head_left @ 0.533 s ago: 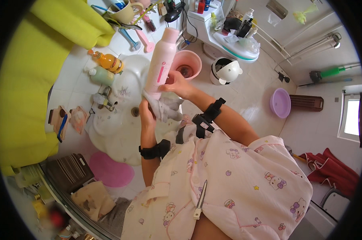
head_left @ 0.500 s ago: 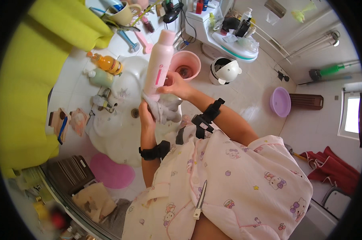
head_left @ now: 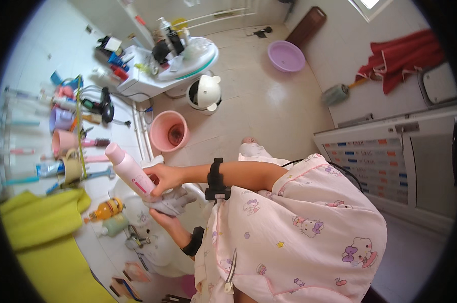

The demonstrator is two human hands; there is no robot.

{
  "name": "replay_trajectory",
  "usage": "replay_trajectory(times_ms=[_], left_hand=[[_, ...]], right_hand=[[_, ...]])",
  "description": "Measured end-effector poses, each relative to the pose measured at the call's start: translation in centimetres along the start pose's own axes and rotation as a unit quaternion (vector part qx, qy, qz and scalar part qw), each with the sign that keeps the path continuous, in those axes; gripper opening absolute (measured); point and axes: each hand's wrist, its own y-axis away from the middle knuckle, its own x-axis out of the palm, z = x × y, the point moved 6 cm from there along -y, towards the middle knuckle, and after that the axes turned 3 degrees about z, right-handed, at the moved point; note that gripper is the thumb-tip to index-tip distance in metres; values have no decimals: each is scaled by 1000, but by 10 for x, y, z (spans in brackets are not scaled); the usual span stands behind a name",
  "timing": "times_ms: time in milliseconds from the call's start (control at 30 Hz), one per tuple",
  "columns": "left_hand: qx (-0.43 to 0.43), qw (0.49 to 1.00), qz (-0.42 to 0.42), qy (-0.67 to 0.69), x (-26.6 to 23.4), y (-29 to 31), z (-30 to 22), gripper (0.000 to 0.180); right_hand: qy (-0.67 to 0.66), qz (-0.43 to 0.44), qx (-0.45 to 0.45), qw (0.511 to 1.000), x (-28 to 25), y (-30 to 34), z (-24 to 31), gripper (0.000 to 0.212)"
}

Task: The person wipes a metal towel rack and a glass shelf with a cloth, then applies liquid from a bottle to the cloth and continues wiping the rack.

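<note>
A tall pale pink capped bottle (head_left: 125, 164) leans toward the upper left over the edge of the white sink (head_left: 160, 252). My right hand (head_left: 167, 178) is closed around its lower body. Below, a damp-looking grey cloth (head_left: 172, 203) wraps the bottle's base and hangs in folds. My left hand (head_left: 164, 220) grips that cloth from underneath, its fingers partly hidden by it. Near the sink's far side stand an orange pump bottle (head_left: 107, 208) and a light green bottle (head_left: 115, 225), next to the metal faucet (head_left: 136, 237).
Beyond my right hand, a pink bucket (head_left: 158, 130) and a white bin with an eared lid (head_left: 207, 92) stand on the floor. Bottles crowd the white toilet (head_left: 204, 66). A purple basin (head_left: 285, 56) is farther off. Cups and brushes line the left wall above a yellow-green towel (head_left: 41, 217).
My view has turned to the right, so sink, bucket and toilet appear farther left. The bottle now leans leftward in the picture; both hands keep their hold on bottle and cloth.
</note>
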Motion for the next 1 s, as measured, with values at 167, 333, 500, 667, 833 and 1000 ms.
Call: replay_trajectory(times_ms=[167,333,500,667,833,1000], left_hand=[[-25,999,-7,-48,17,-5,-2,62],[-22,999,-17,-38,38,-12,3,64],[-36,999,0,-40,57,-21,9,63],[-56,995,44,-71,73,-53,19,52],[-5,961,275,-12,137,-71,34,47],[-43,986,117,114,186,-71,42,52]], right_hand=[[26,-32,-30,999,-17,9,10,60],[36,-84,-58,994,-37,19,18,63],[77,-107,-95,987,-58,27,37,64],[88,-133,-52,986,-94,42,52,61],[-19,-146,-101,984,-145,71,84,54],[-181,-162,-96,965,-186,109,106,49]])
